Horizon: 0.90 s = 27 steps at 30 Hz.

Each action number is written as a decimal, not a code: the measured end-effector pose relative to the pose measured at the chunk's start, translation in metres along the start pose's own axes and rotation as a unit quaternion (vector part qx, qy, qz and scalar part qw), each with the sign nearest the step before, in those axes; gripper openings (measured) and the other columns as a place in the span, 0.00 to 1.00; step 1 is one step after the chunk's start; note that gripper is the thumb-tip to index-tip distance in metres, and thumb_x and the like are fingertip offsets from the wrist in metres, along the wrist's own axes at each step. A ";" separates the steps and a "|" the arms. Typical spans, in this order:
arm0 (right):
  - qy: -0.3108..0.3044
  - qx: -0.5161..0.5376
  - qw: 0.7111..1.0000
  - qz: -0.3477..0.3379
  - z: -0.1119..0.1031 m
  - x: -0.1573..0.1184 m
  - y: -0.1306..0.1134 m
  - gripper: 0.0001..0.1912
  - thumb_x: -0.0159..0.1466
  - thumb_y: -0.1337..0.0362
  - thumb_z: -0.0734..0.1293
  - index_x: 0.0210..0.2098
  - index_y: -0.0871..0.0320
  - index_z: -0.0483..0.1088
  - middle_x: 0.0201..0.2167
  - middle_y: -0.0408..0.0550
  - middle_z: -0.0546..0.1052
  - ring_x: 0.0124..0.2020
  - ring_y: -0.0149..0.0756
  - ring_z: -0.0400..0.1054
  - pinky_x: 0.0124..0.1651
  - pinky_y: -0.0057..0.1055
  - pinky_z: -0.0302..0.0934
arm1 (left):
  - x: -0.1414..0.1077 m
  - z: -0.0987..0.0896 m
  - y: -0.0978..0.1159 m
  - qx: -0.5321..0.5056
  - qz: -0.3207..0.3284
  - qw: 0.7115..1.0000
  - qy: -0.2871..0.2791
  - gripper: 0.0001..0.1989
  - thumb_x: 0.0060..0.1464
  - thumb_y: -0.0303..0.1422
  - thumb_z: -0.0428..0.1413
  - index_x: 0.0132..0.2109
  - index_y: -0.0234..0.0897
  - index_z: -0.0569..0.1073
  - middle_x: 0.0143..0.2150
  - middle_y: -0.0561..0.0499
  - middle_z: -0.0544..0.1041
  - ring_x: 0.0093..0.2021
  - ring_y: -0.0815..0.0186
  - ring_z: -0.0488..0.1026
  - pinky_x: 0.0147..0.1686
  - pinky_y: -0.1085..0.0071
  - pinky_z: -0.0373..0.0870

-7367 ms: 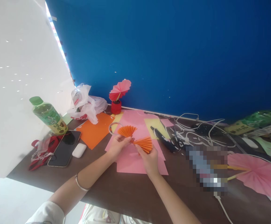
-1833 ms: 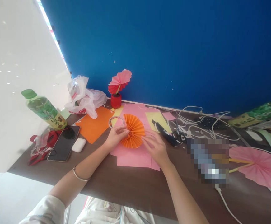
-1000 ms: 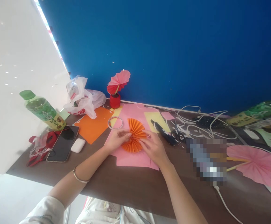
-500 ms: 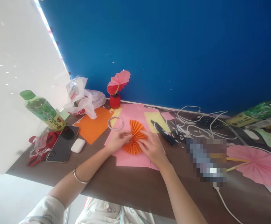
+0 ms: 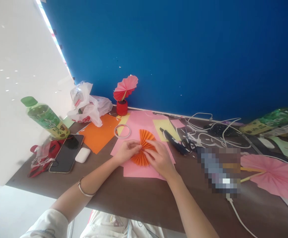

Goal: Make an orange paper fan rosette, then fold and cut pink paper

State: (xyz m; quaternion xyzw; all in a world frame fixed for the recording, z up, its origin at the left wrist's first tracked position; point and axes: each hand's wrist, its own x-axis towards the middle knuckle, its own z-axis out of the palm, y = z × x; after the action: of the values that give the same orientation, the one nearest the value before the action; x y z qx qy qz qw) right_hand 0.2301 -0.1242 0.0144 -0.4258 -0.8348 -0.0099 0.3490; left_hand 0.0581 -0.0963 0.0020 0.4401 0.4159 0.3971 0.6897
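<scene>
An orange pleated paper fan (image 5: 144,158) is spread over pink paper sheets (image 5: 140,172) at the middle of the desk. My left hand (image 5: 127,152) pinches it near its centre, thumb and forefinger closed on the folds. From the other side my right hand (image 5: 160,157) grips the fan too, its fingers bent over the pleats and hiding part of the right half. A roll of tape (image 5: 122,136) lies just beyond my left hand. Behind the sheets stands a pink and red paper flower (image 5: 126,86) in a red pot (image 5: 122,108).
On the left are a green-capped bottle (image 5: 47,119), a phone (image 5: 66,153), a white case (image 5: 82,155), orange paper (image 5: 99,134) and a plastic bag (image 5: 91,107). To the right lie a stapler (image 5: 175,142), scissors (image 5: 188,143), white cables (image 5: 208,137) and a pink paper fan (image 5: 275,175).
My right hand has shifted slightly left and down, its fingers closer to the fan's centre. The fan's upper edge sits a little lower. My left hand has barely moved.
</scene>
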 end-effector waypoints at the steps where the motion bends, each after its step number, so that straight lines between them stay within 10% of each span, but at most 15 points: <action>1: -0.003 0.002 1.000 0.000 0.001 0.000 0.000 0.07 0.61 0.69 0.61 0.33 0.55 0.70 0.46 0.51 0.71 0.47 0.42 0.64 0.49 0.44 0.61 | 0.000 0.000 0.000 0.002 0.001 1.000 -0.001 0.17 0.42 0.40 0.61 0.38 0.33 0.73 0.34 0.49 0.75 0.35 0.68 0.73 0.39 0.69 0.70; 27: 0.013 -0.040 0.999 -0.030 0.000 0.000 -0.002 0.07 0.61 0.70 0.61 0.33 0.55 0.70 0.43 0.50 0.73 0.44 0.41 0.65 0.46 0.42 0.61 | -0.003 0.007 -0.002 -0.020 -0.006 1.000 0.014 0.18 0.41 0.39 0.62 0.38 0.32 0.72 0.32 0.49 0.76 0.33 0.69 0.73 0.37 0.71 0.71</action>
State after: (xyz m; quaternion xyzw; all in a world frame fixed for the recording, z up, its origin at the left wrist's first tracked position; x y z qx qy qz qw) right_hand 0.2288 -0.1257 0.0154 -0.4142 -0.8414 -0.0597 0.3420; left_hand 0.0639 -0.1011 0.0027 0.4181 0.4202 0.4078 0.6945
